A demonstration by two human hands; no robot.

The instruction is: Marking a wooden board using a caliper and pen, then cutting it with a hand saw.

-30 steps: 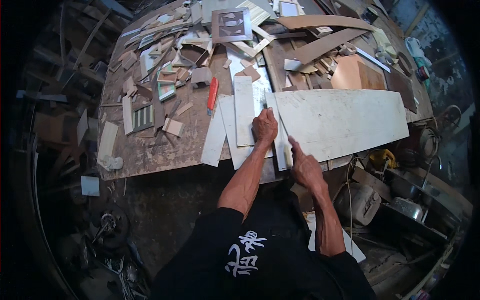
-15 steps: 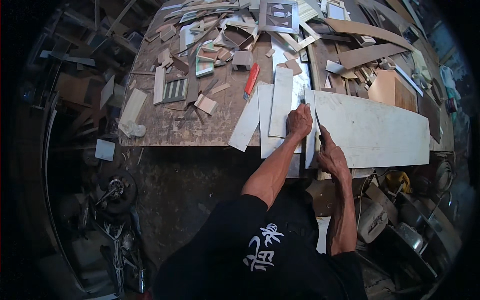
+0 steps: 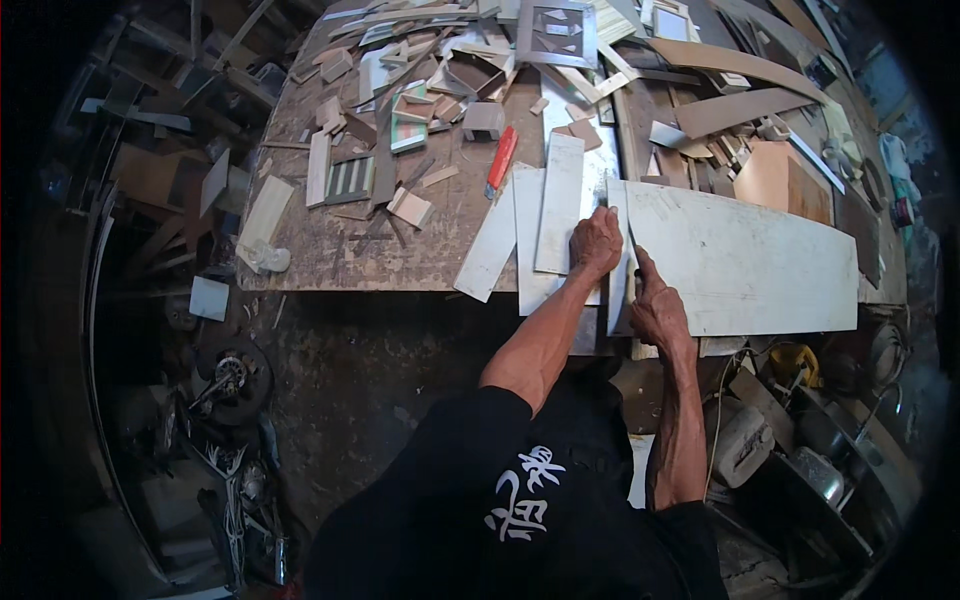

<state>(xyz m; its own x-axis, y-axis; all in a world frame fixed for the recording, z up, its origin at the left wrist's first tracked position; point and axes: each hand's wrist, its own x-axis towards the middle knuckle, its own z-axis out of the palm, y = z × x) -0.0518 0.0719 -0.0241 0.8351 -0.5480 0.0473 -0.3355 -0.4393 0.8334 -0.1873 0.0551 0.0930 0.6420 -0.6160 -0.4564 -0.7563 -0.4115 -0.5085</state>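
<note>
My left hand (image 3: 597,240) is closed on the upper part of a narrow white strip (image 3: 617,312) along the left edge of a large white panel (image 3: 760,265). Below and to its right, my right hand (image 3: 657,310) grips a thin long blade tool (image 3: 632,250), its index finger stretched along it where the strip meets the panel; its handle is mostly hidden. Other white boards (image 3: 560,190) lie just left of my hands, over a shiny metal strip (image 3: 600,165). A red tool (image 3: 502,160), perhaps a utility knife, lies farther left.
The worn workbench (image 3: 350,270) is strewn with wood offcuts, small boxes (image 3: 483,122), curved boards (image 3: 742,62) and a framed piece (image 3: 556,32). At lower right stand a grey jug (image 3: 742,440), metal gear and a cord; at lower left, a wheel (image 3: 232,380) and clutter.
The view has shifted, so the bench appears farther right and higher. My right hand has slid slightly up along the panel's edge toward my left hand, which stays in place on the strip.
</note>
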